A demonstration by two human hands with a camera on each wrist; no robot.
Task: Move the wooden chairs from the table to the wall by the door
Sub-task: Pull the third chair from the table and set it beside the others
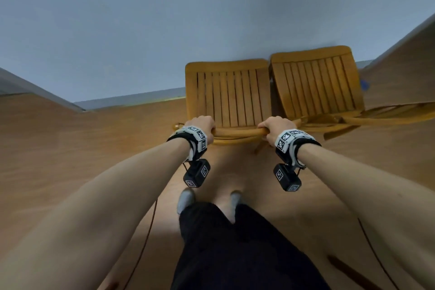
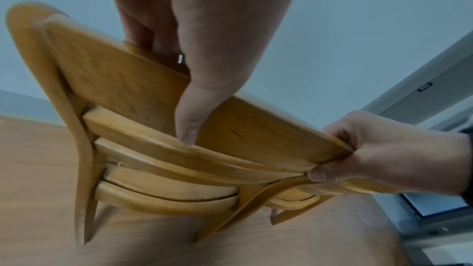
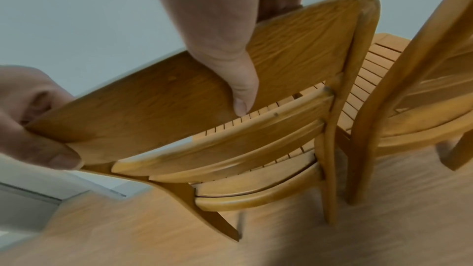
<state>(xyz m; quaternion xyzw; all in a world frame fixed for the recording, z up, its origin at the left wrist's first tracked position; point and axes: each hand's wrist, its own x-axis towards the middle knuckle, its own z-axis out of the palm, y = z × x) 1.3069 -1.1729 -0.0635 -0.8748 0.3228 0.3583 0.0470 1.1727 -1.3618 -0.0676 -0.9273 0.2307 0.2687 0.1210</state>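
A slatted wooden chair stands in front of me, its seat toward the pale wall. My left hand grips the left end of its top back rail, thumb on the near face. My right hand grips the right end of the same rail. Each hand also shows in the other wrist view: the right hand and the left hand. A second wooden chair stands just to the right against the wall, almost touching the first; its back shows in the right wrist view.
The floor is wood laminate. A grey baseboard runs along the wall. A door frame rises at the right. Another chair back lies at the far right. My feet are right behind the held chair.
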